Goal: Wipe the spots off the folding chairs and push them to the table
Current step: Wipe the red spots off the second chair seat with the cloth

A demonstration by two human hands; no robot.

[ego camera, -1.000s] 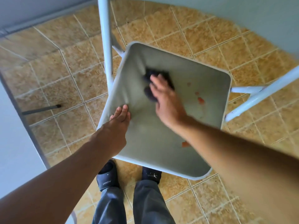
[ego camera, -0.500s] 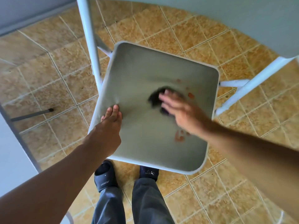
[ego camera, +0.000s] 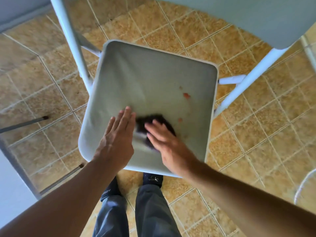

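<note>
Pressed flat under the right hand (ego camera: 166, 142), a dark cloth (ego camera: 153, 122) lies on the chair seat (ego camera: 145, 79); the fingers are spread over it rather than curled around it, and both hand and cloth are motion-blurred. Just beside the cloth, the left hand (ego camera: 116, 139) rests palm down on the seat with its fingers straight and together, gripping nothing. Both hands sit in the seat's near half, toward its front edge. Orange-red spots (ego camera: 186, 95) mark the grey seat toward its right edge: a larger one about mid-length, a fainter dot above it and a small one (ego camera: 179, 119) just right of the cloth. The seat belongs to a folding chair whose white frame tubes (ego camera: 71, 41) run along the left and right sides, and part of its pale backrest (ego camera: 256, 19) fills the upper right corner. Below the seat's front edge are the person's dark slippers (ego camera: 152, 180) and grey trousers (ego camera: 150, 211) on a tan tiled floor (ego camera: 256, 134). A dark thin leg (ego camera: 24, 124) shows at far left
</note>
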